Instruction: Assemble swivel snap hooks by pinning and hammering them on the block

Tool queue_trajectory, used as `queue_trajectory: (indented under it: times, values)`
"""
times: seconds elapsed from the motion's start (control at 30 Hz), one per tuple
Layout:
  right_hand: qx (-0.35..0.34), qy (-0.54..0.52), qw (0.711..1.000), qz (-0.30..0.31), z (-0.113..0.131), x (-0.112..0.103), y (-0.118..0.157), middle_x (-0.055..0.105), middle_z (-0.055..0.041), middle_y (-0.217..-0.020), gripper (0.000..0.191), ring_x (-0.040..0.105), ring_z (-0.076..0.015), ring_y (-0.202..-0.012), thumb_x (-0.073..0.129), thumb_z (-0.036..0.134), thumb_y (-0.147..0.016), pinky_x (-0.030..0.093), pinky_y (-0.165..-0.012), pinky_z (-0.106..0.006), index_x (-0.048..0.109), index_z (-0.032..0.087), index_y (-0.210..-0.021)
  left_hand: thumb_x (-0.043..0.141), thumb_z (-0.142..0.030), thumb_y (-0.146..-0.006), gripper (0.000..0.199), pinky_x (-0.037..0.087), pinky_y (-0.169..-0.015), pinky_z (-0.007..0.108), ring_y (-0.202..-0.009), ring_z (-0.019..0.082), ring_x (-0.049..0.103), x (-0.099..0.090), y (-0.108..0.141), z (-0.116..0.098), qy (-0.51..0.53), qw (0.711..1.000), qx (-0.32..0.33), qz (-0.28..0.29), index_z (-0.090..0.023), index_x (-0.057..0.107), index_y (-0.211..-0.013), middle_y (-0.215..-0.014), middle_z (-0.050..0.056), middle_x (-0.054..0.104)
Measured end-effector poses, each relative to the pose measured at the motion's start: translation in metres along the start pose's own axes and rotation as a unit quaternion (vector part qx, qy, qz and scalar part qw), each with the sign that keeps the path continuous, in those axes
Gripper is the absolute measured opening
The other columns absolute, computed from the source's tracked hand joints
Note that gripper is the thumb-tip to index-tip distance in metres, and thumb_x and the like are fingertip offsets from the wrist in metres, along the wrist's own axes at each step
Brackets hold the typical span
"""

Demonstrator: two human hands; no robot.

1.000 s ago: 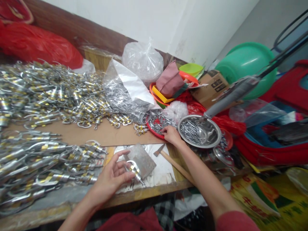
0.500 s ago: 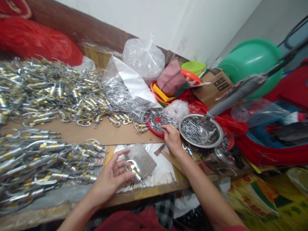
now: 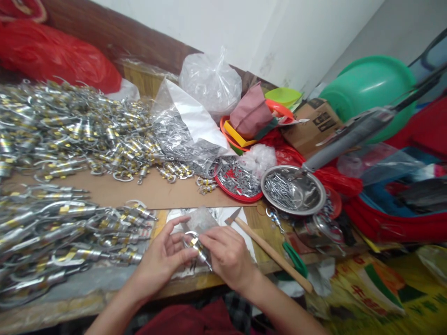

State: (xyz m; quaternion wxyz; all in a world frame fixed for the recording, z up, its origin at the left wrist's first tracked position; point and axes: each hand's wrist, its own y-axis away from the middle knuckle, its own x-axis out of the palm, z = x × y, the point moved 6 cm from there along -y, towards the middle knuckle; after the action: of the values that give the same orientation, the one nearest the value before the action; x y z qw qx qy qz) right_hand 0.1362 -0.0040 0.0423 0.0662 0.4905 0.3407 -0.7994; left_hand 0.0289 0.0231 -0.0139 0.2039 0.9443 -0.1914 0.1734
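My left hand [image 3: 159, 260], low at the front of the workbench, is closed on a small metal snap hook [image 3: 191, 239] with a curved silver arm and a brass-coloured part. Its thin end points down toward me. My right hand [image 3: 228, 256] meets it from the right, thumb and fingers pinched at the hook's body; whatever they hold is hidden. Beneath both hands lies a flat metal plate [image 3: 203, 217] on white paper. To the right rests a hammer [image 3: 272, 253] with a wooden handle, beside a green-handled tool [image 3: 295, 260].
Many similar hooks [image 3: 77, 125] are heaped at the left and back. A red dish [image 3: 240, 198] holds small metal pieces, and a steel bowl [image 3: 317, 200] holds pins. Behind them sit a clear plastic bag [image 3: 209, 81], a cardboard box [image 3: 310, 125] and a green basin [image 3: 370, 93].
My right hand has come from the red dish down and left to the snap hook. The left hand keeps its hold in nearly the same place. The hammer handle is now uncovered.
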Motion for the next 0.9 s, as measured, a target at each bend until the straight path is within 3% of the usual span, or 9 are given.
queue_trajectory:
  times: [0.2, 0.43, 0.53, 0.63, 0.7, 0.8, 0.9]
  values:
    - [0.021, 0.091, 0.994, 0.056, 0.013, 0.000, 0.004, 0.058, -0.0075, -0.073, 0.028, 0.047, -0.0185, -0.068, 0.033, 0.011, -0.086, 0.035, -0.059, -0.031, 0.060, 0.012, -0.093, 0.071, -0.018, -0.059, 0.063, 0.045, -0.056, 0.020, -0.064, 0.011, 0.056, -0.001, -0.001, -0.001, -0.005, 0.999, -0.010, -0.030, -0.022, 0.037, -0.112, -0.071, -0.004, 0.059]
    - [0.091, 0.040, 0.992, 0.077, 0.015, 0.006, 0.015, 0.055, -0.0075, -0.080, 0.032, 0.047, -0.0194, -0.074, 0.034, 0.009, -0.084, 0.037, -0.062, -0.032, 0.056, 0.016, -0.108, 0.072, -0.019, -0.057, 0.063, 0.047, -0.058, 0.022, -0.066, 0.013, 0.060, -0.001, 0.001, -0.002, 0.002, 0.999, -0.016, -0.036, -0.021, 0.039, -0.111, -0.071, -0.003, 0.061]
    - [0.126, -0.012, 0.992, 0.025, -0.010, -0.009, 0.026, 0.054, -0.0072, -0.088, 0.037, 0.049, -0.0180, -0.082, 0.033, 0.009, -0.084, 0.042, -0.067, -0.030, 0.054, 0.022, -0.111, 0.071, -0.019, -0.058, 0.064, 0.048, -0.061, 0.024, -0.069, 0.015, 0.061, -0.001, 0.001, -0.002, 0.000, 0.999, -0.021, -0.030, -0.022, 0.037, -0.112, -0.074, -0.002, 0.062]
    - [0.218, 0.101, 0.969, -0.052, -0.060, -0.034, 0.049, 0.052, -0.0110, -0.099, 0.031, 0.049, -0.0229, -0.092, 0.039, 0.019, -0.085, 0.042, -0.077, -0.038, 0.052, 0.020, -0.113, 0.072, -0.018, -0.057, 0.066, 0.048, -0.062, 0.025, -0.071, 0.016, 0.062, -0.003, 0.000, 0.000, -0.008, 0.999, -0.027, -0.034, -0.022, 0.037, -0.113, -0.077, -0.001, 0.062]
    - [0.278, 0.182, 0.943, 0.003, -0.093, -0.037, 0.067, 0.054, -0.0138, -0.097, 0.036, 0.051, -0.0277, -0.090, 0.048, 0.028, -0.081, 0.042, -0.075, -0.043, 0.051, 0.015, -0.114, 0.072, -0.019, -0.058, 0.065, 0.048, -0.063, 0.026, -0.072, 0.016, 0.062, -0.005, -0.001, 0.002, -0.013, 0.999, -0.025, -0.034, -0.022, 0.037, -0.113, -0.078, -0.001, 0.062]
    - [0.316, 0.167, 0.926, 0.120, -0.119, -0.029, 0.089, 0.059, -0.0108, -0.084, 0.029, 0.057, -0.0257, -0.079, 0.046, 0.032, -0.082, 0.046, -0.069, -0.039, 0.056, 0.013, -0.102, 0.071, -0.019, -0.059, 0.065, 0.048, -0.066, 0.027, -0.073, 0.017, 0.062, -0.006, -0.001, 0.003, -0.014, 0.999, -0.019, -0.030, -0.022, 0.037, -0.114, -0.078, 0.000, 0.062]
    - [0.322, 0.105, 0.936, 0.096, -0.109, -0.035, 0.090, 0.060, -0.0073, -0.082, 0.019, 0.060, -0.0207, -0.075, 0.043, 0.029, -0.084, 0.048, -0.066, -0.032, 0.054, 0.016, -0.091, 0.071, -0.019, -0.059, 0.065, 0.048, -0.067, 0.027, -0.073, 0.017, 0.062, -0.005, -0.001, 0.002, -0.012, 0.999, -0.016, -0.029, -0.022, 0.037, -0.114, -0.078, 0.000, 0.063]
